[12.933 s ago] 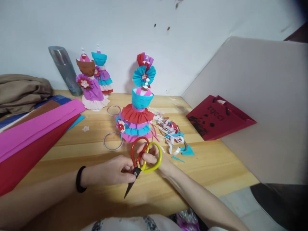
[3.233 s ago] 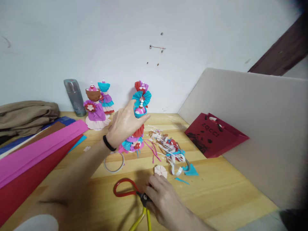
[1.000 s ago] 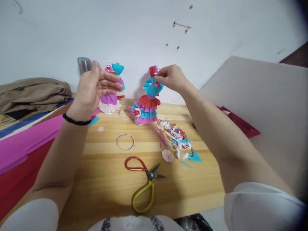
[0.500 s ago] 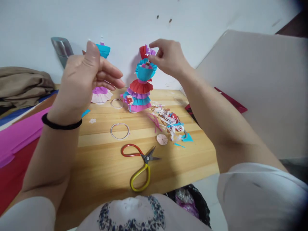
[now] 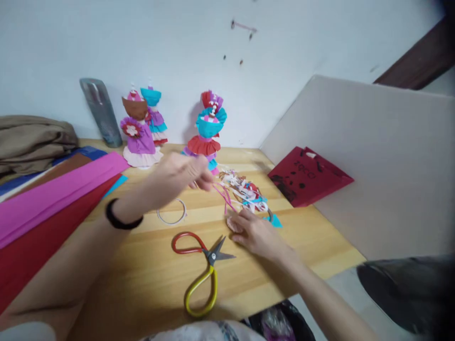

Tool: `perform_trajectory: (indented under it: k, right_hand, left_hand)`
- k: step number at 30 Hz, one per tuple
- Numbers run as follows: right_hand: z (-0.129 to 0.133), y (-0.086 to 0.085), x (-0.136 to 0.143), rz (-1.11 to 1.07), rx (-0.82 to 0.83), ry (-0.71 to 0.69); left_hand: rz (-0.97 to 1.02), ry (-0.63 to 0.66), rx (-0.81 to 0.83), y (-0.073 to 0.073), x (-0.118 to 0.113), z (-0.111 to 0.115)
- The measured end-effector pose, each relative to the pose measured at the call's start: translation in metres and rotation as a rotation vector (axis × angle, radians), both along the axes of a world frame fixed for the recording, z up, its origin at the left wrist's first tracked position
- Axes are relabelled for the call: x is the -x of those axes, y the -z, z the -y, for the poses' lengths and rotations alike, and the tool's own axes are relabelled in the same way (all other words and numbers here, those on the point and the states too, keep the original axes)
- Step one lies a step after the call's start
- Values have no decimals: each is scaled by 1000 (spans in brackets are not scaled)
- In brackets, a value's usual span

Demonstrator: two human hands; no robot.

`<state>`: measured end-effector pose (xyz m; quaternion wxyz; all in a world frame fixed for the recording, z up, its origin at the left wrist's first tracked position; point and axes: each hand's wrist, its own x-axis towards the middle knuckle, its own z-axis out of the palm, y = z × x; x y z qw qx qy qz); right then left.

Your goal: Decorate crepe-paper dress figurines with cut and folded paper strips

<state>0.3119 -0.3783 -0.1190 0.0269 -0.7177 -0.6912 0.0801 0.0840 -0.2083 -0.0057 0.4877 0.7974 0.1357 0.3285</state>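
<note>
My right hand (image 5: 255, 233) is low over the tabletop, its fingers closed around the edge of a small pale-pink pleated paper disc (image 5: 233, 225). In front of the doll in the middle, my left hand (image 5: 183, 173) is smeared by motion, so its grip is unclear. That ruffled crepe-paper doll (image 5: 209, 125), in turquoise, red and purple tiers, stands upright near the wall, its lower skirt partly behind the left hand. Scissors (image 5: 213, 256) with one red and one yellow handle lie part-open nearer me. A thin ring (image 5: 159, 217) lies below the left hand.
Paper scraps (image 5: 245, 189) are heaped beyond the right hand. Two more paper dolls (image 5: 140, 144) and a bottle (image 5: 101, 111) stand back left. Folded crepe paper (image 5: 64, 189) covers the left side. A red bag (image 5: 309, 177) leans against the white panel (image 5: 373, 166) at right.
My right hand has come down from the doll's head to the pleated disc. My left hand has dropped and moved right, in front of the doll's skirt. The view has shifted.
</note>
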Motion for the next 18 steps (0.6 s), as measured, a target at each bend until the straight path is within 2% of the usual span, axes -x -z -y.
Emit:
perform_trajectory:
  k: [2, 5, 8, 10, 12, 15, 18]
  right_hand:
    - [1, 9, -1, 6, -44, 30]
    - [-4, 9, -5, -49, -170, 50]
    - [-16, -5, -6, -389, -304, 94]
    - [-29, -21, 1, -782, -328, 140]
    - [-46, -39, 12, -1101, -329, 183]
    - [-72, -60, 30, -1344, -359, 210]
    - [-94, -71, 43, -1414, -349, 195]
  left_hand:
    - [-114, 148, -87, 13, -9, 6]
    - [-263, 215, -172, 29, -19, 8]
    - [-277, 226, -165, 40, -26, 3]
    - [-266, 179, -42, 43, -30, 0]
    - [-262, 140, 170, 42, -30, -3]
    - [-192, 111, 420, 35, -24, -6]
    - [-149, 92, 411, 27, -16, -12]
